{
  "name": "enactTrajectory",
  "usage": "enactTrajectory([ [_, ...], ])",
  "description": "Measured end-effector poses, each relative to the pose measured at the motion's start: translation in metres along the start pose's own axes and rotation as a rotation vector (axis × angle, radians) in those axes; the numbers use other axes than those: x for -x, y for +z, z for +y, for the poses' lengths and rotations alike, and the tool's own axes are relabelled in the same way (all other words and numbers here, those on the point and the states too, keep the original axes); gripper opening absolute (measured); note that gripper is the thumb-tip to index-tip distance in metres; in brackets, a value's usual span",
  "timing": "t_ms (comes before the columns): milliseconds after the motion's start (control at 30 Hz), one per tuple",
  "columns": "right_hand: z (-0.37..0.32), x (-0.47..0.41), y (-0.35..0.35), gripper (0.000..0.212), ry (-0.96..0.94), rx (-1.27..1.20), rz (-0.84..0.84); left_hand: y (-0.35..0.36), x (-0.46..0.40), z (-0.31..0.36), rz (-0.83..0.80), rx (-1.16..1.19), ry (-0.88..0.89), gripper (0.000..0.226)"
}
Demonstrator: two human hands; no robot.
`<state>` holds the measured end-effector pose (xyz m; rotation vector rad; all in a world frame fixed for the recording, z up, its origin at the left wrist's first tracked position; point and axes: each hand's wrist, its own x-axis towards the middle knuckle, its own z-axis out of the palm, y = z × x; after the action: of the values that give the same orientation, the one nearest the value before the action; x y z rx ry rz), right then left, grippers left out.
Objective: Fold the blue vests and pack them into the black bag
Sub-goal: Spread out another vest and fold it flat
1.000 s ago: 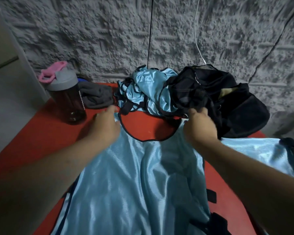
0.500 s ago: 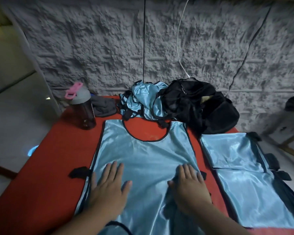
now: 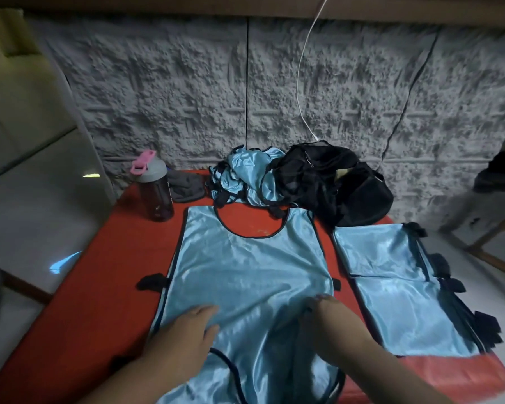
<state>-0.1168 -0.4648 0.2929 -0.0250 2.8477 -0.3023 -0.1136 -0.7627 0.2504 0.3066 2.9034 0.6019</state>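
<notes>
A shiny light-blue vest with black trim (image 3: 245,266) is lying spread flat at the middle of the red table top (image 3: 70,301), its scooped neckline pointing toward the wall. The left hand (image 3: 187,336) is resting palm-down on the near left part of this vest, fingers straight and close together, thumb angled outward, forearm reaching in from the lower edge. The right hand (image 3: 327,319) is lying on the near right part where the fabric is bunching; its fingers are bending downward, though whether they are pinching cloth cannot be told. A folded light-blue vest (image 3: 397,287) is lying just beside on the right. A crumpled heap of blue vests (image 3: 242,179) is sitting at the far edge, touching the black fabric bag (image 3: 333,182). A dark bottle with a grey lid and pink loop (image 3: 155,191) is standing at far left, beside a grey cloth (image 3: 184,188).
</notes>
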Motion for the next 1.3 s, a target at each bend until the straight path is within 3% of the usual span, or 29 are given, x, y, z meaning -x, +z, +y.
enactTrajectory([
  [133,0.030,0.010,0.028,0.047,-0.043,0.045,-0.121,0.004,0.026,-0.017,-0.158,0.035,-0.005,0.050],
  [267,0.035,0.020,0.022,0.049,0.083,-0.091,0.084,-0.005,0.044,-0.011,-0.123,-0.036,0.021,0.060],
  [367,0.030,0.029,0.019,0.053,0.179,-0.126,0.101,-0.007,0.060,0.009,-0.115,-0.046,0.109,0.074],
  [467,0.027,0.034,0.016,0.040,0.275,-0.177,0.139,-0.005,0.065,0.021,-0.090,-0.062,0.096,0.079],
  [533,0.023,0.037,0.015,0.034,0.343,-0.232,0.133,-0.004,0.065,0.027,-0.083,-0.092,0.045,0.078],
  [667,0.014,0.041,0.027,0.050,0.413,-0.328,0.126,0.004,0.059,0.027,-0.071,-0.098,-0.065,0.081],
  [733,0.012,0.043,0.030,0.043,0.426,-0.331,0.127,0.005,0.057,0.026,-0.069,-0.027,-0.114,0.082],
  [933,0.013,0.039,0.021,0.029,0.483,-0.489,0.227,0.001,0.054,0.019,-0.092,0.187,-0.204,0.063],
  [1067,0.016,0.038,0.014,0.040,0.410,-0.683,0.224,-0.001,0.053,0.007,-0.158,0.182,-0.213,0.037],
  [1133,0.014,0.043,0.012,0.020,0.368,-0.673,0.156,-0.002,0.053,0.006,-0.122,0.136,-0.213,0.013],
  [1200,0.016,0.046,0.009,0.012,0.331,-0.737,0.117,-0.004,0.054,0.007,-0.078,0.116,-0.196,0.026],
  [1300,0.021,0.045,0.003,0.024,0.339,-0.966,0.140,-0.009,0.054,0.012,-0.029,0.216,-0.203,0.030],
])
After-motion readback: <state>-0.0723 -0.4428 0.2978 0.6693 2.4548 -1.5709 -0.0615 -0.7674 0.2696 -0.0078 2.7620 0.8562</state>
